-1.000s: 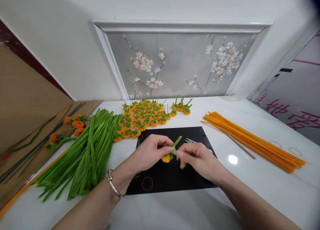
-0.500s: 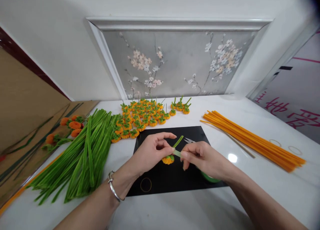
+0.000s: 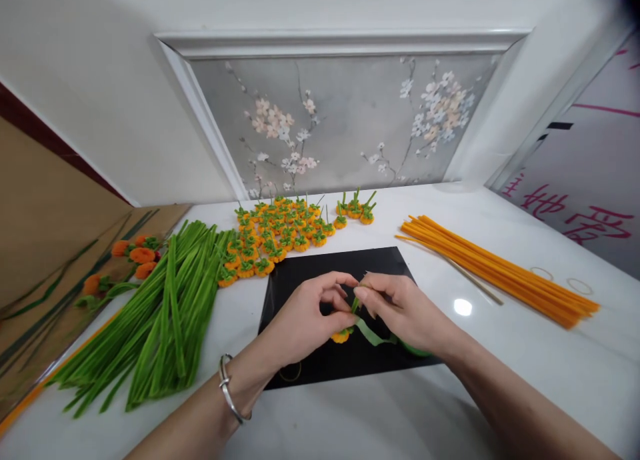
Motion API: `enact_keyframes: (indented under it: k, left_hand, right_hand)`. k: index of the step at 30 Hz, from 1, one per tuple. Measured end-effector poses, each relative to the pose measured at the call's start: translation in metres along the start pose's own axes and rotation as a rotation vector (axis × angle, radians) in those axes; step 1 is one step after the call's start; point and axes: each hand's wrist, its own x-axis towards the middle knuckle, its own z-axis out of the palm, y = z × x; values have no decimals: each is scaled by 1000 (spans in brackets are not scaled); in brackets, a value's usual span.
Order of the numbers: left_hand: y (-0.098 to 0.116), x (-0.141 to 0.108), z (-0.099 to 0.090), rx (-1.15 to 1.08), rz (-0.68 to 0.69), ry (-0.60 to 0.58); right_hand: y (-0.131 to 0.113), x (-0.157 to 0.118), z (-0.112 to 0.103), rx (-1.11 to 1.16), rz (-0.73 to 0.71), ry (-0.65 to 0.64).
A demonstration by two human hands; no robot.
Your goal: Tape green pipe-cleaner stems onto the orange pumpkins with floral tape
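Note:
My left hand (image 3: 313, 317) pinches a small orange pumpkin (image 3: 341, 336) by its green stem, with the pumpkin hanging under the fingertips. Close beside it, my right hand (image 3: 400, 307) has thumb and forefinger closed on the upper end of the green stem (image 3: 355, 305). A pale green tape strip (image 3: 369, 333) runs from the left fingertips down under my right hand, towards a green tape roll (image 3: 416, 351) mostly hidden there. All of this is above a black mat (image 3: 320, 367).
Many small orange pumpkins (image 3: 273, 230) stand behind the mat. Green fuzzy stems (image 3: 173, 313) lie to the left, near orange flowers (image 3: 143, 255) on brown paper. Orange fuzzy stems (image 3: 500, 270) lie to the right, with thin rings (image 3: 580, 286) beyond.
My right hand has moved up from the tape to the stem's top. The tape now hangs slack below the hands, and the scissors are hidden. The view has shifted slightly.

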Motion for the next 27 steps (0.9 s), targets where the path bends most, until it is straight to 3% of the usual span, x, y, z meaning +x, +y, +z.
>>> enact_keyframes:
  k: [5,9,17,24,27]
  left_hand:
    - [3,2,-2,-5,30,80]
    - [1,4,-7,26,75,157]
    - [0,3,-10,-18,20,109]
    - [-5,1,-1,139,66,123]
    - [-6,-1,3,136,67,70]
  right_hand:
    - [-5,-1,2,140,11,-8]
    - [0,-1,3,91,71,-82]
    - [1,-2,-8,83,40,-203]
    - [-3,-1,-5,-117,7,10]
    - [-4,0,-2,-184,-33,21]
